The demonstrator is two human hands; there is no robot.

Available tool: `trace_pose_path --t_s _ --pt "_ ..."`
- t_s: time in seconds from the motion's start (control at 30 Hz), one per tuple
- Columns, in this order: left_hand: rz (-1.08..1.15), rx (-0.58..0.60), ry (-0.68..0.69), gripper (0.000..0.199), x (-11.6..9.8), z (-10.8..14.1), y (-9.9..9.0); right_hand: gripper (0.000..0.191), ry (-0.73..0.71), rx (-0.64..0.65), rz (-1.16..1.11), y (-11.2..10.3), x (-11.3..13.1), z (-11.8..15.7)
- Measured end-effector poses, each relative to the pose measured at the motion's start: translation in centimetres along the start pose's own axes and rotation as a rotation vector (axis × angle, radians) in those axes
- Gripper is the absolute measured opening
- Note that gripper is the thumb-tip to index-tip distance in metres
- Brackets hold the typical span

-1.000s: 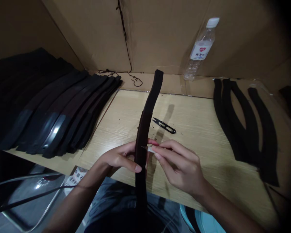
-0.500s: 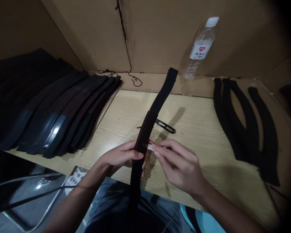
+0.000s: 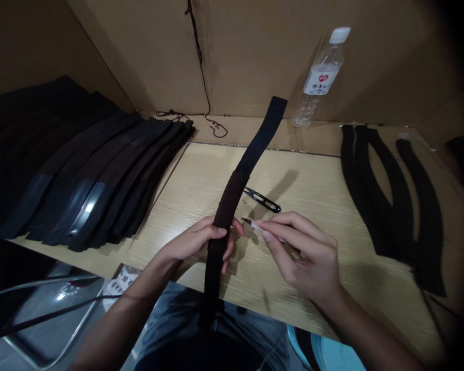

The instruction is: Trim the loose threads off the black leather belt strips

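A long dark strap (image 3: 232, 198) with a brownish, ridged-edge middle section runs from my lap up over the table. My left hand (image 3: 204, 238) is closed round its lower part, thumb on top and fingers behind. My right hand (image 3: 305, 252) pinches a small tool with a white handle (image 3: 257, 225), its dark pointed tip facing the strap but apart from it. Behind the strap lies a pair of black thread snips (image 3: 263, 200), partly covered by it.
Many dark straps (image 3: 88, 175) are piled at the left. More curved black straps (image 3: 394, 196) lie at the right. A plastic bottle (image 3: 321, 77) stands by the cardboard wall (image 3: 255, 56), where a dark cord (image 3: 203, 77) hangs.
My right hand has drawn the tool away from the strap, to the right and slightly up. The strap and my left hand have shifted a little up and left.
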State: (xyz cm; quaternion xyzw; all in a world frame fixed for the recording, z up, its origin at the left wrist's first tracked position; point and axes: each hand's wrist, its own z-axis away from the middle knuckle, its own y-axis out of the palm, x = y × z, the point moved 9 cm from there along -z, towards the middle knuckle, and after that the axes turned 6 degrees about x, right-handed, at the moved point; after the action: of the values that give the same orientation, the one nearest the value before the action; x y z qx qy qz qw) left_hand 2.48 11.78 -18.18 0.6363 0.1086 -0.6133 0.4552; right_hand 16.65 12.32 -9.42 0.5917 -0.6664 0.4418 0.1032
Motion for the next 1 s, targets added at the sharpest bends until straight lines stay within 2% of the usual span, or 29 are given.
trace_pose_path --t_s 0.17,0.33,0.57,0.67,0.83,1.0 --pt "0.001 -0.048 0.040 0.032 -0.2 -0.1 -0.9 0.024 0.051 -0.055 0.022 -1.0 -0.9 -0.3" --pt "0.051 -0.094 0.063 0.040 0.0 -0.1 -1.4 0.022 0.110 -0.055 -0.003 -1.1 -2.2 -0.1" --pt "-0.015 -0.203 0.103 0.031 -0.7 0.1 -1.9 0.016 0.171 -0.087 0.077 -1.8 -4.3 -0.1" --pt "0.043 -0.198 0.153 0.038 -1.0 0.1 -2.1 0.015 0.221 -0.110 0.093 -2.2 -5.4 -0.1" --pt "0.101 -0.160 0.214 0.065 -1.1 0.1 -2.4 0.016 0.258 -0.134 0.137 -2.5 -6.7 -0.1" --pt "0.121 -0.130 0.246 0.065 -1.4 0.0 -2.2 0.020 0.268 -0.128 0.163 -2.4 -7.9 -0.1"
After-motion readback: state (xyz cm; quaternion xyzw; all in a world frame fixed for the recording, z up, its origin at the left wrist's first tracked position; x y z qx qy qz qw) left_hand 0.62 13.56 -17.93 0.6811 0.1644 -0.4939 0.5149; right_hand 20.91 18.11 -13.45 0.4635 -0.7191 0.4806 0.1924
